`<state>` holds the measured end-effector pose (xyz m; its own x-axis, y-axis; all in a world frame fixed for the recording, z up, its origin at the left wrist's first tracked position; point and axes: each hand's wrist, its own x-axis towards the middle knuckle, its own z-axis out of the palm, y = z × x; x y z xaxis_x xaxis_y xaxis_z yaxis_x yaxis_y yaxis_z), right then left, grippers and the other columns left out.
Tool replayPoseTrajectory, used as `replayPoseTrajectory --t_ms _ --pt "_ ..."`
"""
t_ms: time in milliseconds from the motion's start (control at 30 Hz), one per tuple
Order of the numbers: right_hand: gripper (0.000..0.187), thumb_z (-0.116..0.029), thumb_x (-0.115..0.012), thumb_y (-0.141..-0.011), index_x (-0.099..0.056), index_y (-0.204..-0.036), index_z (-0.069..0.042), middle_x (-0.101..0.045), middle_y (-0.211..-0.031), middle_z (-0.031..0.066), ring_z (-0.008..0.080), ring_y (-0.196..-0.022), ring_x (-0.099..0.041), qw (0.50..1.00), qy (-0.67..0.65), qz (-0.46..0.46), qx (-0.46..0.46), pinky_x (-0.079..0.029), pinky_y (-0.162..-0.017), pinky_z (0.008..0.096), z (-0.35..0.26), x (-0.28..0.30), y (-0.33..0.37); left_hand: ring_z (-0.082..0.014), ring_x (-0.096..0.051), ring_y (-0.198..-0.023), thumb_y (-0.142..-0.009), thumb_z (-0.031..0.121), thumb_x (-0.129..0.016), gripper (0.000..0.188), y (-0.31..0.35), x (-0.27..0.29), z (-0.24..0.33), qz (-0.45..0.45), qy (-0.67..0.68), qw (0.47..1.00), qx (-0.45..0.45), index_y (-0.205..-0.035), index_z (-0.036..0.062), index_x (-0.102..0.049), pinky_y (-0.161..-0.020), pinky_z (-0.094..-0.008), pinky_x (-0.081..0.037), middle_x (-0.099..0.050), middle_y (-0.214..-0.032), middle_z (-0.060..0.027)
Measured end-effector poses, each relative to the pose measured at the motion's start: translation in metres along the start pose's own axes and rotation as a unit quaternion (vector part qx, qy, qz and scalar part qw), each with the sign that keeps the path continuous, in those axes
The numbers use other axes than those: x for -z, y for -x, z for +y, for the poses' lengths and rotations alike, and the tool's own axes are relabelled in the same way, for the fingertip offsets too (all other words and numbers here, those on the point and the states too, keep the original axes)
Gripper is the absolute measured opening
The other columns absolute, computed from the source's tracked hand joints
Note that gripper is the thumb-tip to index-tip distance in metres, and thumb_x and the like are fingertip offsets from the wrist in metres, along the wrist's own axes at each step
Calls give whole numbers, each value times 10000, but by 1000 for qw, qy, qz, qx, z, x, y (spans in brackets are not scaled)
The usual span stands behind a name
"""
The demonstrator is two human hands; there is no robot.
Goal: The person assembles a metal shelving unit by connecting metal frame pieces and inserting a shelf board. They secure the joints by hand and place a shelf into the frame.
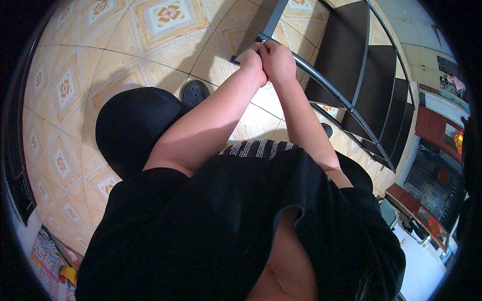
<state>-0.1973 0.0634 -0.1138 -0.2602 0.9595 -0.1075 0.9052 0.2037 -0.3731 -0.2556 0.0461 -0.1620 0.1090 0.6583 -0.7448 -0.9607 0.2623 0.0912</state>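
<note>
A black shelf rack (pixel 343 55) with dark boards and round metal tubes lies tipped over at the upper right. One curved black tube (pixel 329 85) runs along its near side and ends at a black cap just beyond my hands. My left hand (pixel 253 64) and my right hand (pixel 279 61) are pressed together at that tube end, against the edge of an end board (pixel 266 22). Both are closed, the fingers curled in a pinch. A small shiny bit shows above the fingertips, too small to name. What lies between the fingers is hidden.
Patterned beige tiles (pixel 120 65) cover the floor. My bent knee in black (pixel 138 125) and a dark clog (pixel 195 94) are left of my arms. White furniture (pixel 414 256) and a reddish-brown wooden piece (pixel 406 205) stand at the right. Colourful packages (pixel 50 256) sit at the lower left.
</note>
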Motion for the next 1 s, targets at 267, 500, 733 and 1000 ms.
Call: replayPoseTrajectory --t_ms 267,500,733,1000 --pt "322 -370 -535 -885 -699 -891 -93 -668 -819 169 352 -769 -641 998 50 -26 6 -508 -696 437 -1 6 -4 -227 -578 -994 -955 280 -281 348 -10 7 -3 10 -26 1000 10 -1115 112 -541 -838 -410 -480 -595 -1108 -65" --pt "329 -391 -531 -891 -708 -912 -114 -674 -804 151 331 -783 -649 993 110 -31 39 -507 -697 427 6 10 -8 -231 -601 -979 -966 273 -273 349 -40 19 -10 -29 -102 994 22 -1108 107 -545 -818 -414 -500 -608 -1098 -85" --pt "331 -377 -591 -885 -709 -882 -67 -673 -727 125 253 -644 -642 997 -58 -6 -43 -494 -602 362 11 -3 0 -189 -567 -781 -929 140 -373 183 -13 5 2 69 -45 996 -25 -1006 89 -530 -656 -337 -454 -583 -922 -56" --pt "317 -282 -623 -883 -696 -798 14 -653 -661 173 242 -558 -631 957 -268 96 -46 -485 -564 342 5 -38 0 -296 -597 -926 -890 152 -406 279 -29 15 14 106 -146 974 -135 -1016 -36 -569 -785 -397 -480 -611 -1004 -174"
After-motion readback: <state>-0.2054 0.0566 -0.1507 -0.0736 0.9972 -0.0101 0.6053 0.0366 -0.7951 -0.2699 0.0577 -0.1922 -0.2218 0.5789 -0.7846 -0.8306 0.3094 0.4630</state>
